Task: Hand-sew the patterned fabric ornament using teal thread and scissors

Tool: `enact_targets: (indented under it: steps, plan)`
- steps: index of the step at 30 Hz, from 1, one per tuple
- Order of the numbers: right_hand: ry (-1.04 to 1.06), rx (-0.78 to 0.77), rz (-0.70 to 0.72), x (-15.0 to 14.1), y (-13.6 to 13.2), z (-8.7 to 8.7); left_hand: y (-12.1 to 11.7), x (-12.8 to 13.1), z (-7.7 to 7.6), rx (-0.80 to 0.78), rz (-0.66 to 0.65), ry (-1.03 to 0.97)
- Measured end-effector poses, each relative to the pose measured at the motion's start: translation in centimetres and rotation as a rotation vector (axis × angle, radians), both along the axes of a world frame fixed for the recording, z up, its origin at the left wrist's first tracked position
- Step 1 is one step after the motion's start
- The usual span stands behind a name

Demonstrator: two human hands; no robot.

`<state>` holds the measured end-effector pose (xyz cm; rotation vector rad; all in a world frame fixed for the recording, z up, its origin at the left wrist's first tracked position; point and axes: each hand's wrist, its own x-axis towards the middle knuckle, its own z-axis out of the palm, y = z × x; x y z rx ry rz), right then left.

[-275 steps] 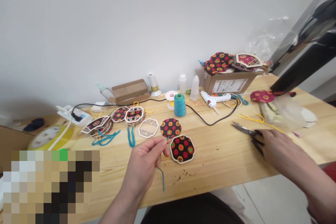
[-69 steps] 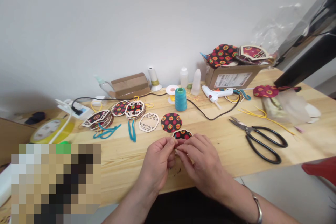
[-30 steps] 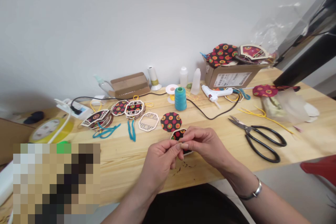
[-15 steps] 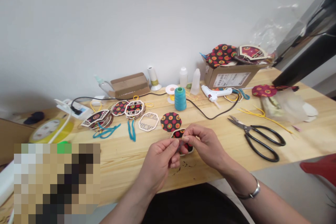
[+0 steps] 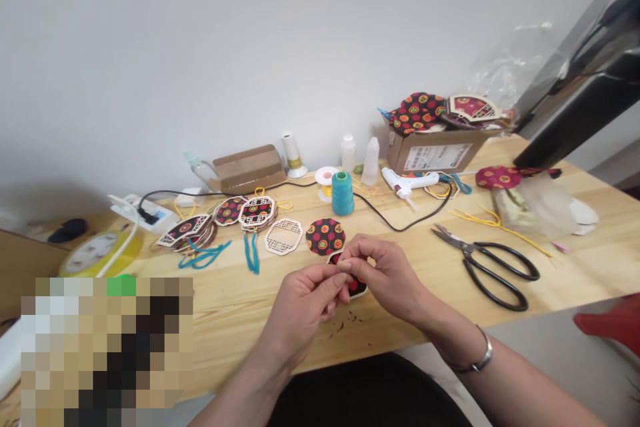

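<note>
My left hand [image 5: 307,293] and my right hand [image 5: 383,273] meet fingertip to fingertip above the table, both closed in a pinch. Whatever is between the fingers is too small and too hidden to name. Just behind and under them lies a dark flower-patterned piece with a pale rim [image 5: 357,288], partly covered by the hands. Beyond it are a round patterned fabric piece [image 5: 325,237] and, to its left, a pale lattice-cut wooden frame [image 5: 283,237]. Small dark scraps [image 5: 353,317] are scattered on the wood near my hands.
Black-handled scissors [image 5: 483,267] lie to the right. Behind stand a teal thread cone [image 5: 343,195], a white glue gun [image 5: 407,181] with its cord, and a full cardboard box [image 5: 433,152]. Tasselled ornaments [image 5: 257,213] and yellow tape [image 5: 103,252] are at left.
My fingertips have drawn closer together, and the right hand covers more of the patterned piece. The view has shifted slightly; the other things on the table stay put.
</note>
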<state>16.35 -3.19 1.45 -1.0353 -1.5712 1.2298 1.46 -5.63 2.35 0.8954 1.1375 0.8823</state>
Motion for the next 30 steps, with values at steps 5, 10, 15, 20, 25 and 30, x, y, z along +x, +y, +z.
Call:
enact_targets:
  steps: [5, 10, 15, 20, 25, 30]
  plan:
    - [0.080, 0.082, -0.088, 0.0, 0.9, 0.7, 0.6, -0.5, 0.6, 0.207, 0.116, 0.113]
    - [0.215, -0.082, -0.026, -0.3, 1.8, 1.3, 1.8, -0.9, 0.7, 0.389, 0.278, 0.169]
    - [0.301, -0.095, 0.169, -1.5, 2.1, 1.8, 2.1, -0.7, 0.8, 0.423, 0.349, 0.060]
    - [0.241, -0.137, 0.274, -2.2, 2.1, 1.8, 1.9, -0.8, 1.1, 0.407, 0.390, -0.012]
    - [0.150, -0.171, 0.264, -2.3, 2.1, 1.4, 2.0, -1.1, 0.9, 0.388, 0.386, -0.170]
    - [0.154, -0.224, 0.185, -1.9, 2.5, 1.0, 2.3, -1.6, 0.8, 0.317, 0.401, -0.402]
